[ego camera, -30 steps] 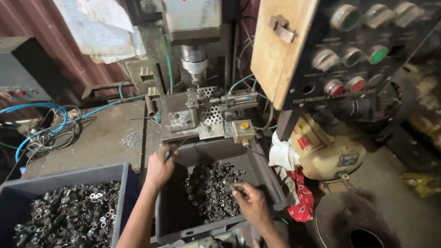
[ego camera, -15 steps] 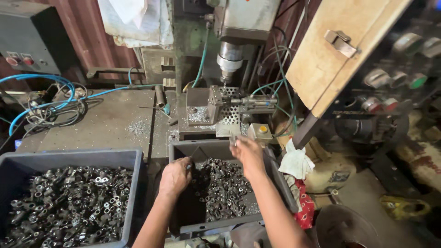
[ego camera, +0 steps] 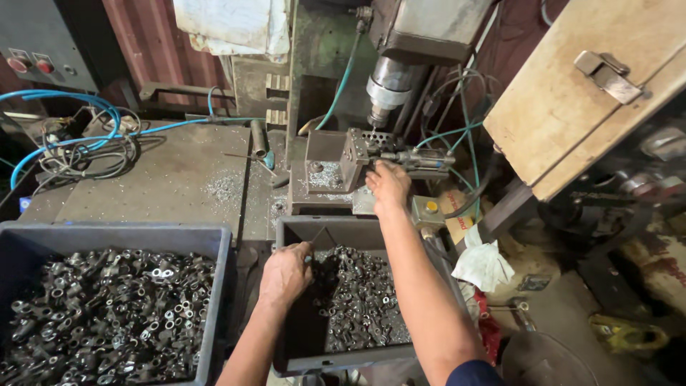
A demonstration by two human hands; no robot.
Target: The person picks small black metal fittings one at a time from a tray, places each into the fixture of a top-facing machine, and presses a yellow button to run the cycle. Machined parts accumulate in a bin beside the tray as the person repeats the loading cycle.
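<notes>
Hands at a grey metal drill fixture (ego camera: 357, 161).
Right hand (ego camera: 389, 187) fingers curled against it; left hand (ego camera: 286, 273) loosely cupped inside the dark plastic bin of small metal parts (ego camera: 357, 304).

Right hand (ego camera: 388, 187) moved from bin (ego camera: 286, 232) to fixture (ego camera: 357, 154).

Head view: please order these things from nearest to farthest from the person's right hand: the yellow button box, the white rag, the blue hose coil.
From the right hand, which rests at the drill fixture:
1. Yellow button box, just to its right and slightly below.
2. White rag, lower right, beside the middle bin.
3. Blue hose coil, far left on the bench.
</notes>
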